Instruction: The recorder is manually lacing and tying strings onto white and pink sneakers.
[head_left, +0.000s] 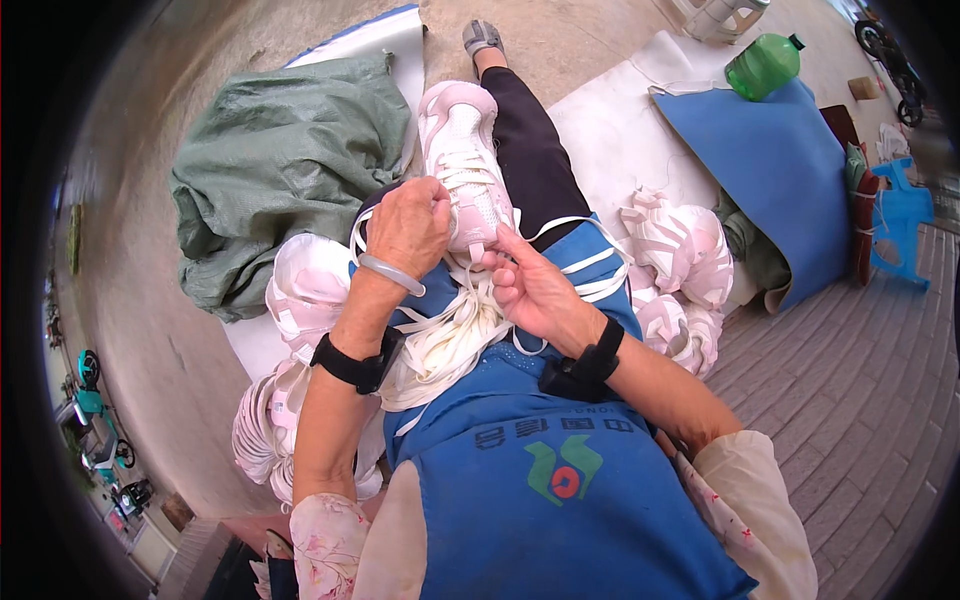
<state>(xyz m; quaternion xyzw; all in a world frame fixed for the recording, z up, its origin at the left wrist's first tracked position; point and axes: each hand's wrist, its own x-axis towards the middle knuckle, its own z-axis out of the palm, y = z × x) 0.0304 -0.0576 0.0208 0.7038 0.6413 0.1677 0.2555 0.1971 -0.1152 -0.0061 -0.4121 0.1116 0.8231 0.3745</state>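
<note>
A pink and white sneaker (462, 150) lies over my lap with its toe pointing away and white laces across its front. At the sneaker's left side my left hand (410, 225) is closed, its fingertips turned in so that I cannot see what they hold. My right hand (535, 288) pinches the near end of the sneaker beside its small pull tab (477, 252), thumb and forefinger together, other fingers curled. A bundle of loose white shoelaces (450, 345) rests on my blue apron (560, 450) just below both hands. More lace strands loop over my right thigh.
Stacked pink and white sneakers stand at my right (680, 260) and my left (275, 420). A green woven sack (290, 170) lies at the far left. On the right are a blue sheet (770, 170), a green plastic bottle (765, 68) and a blue stool (900, 220).
</note>
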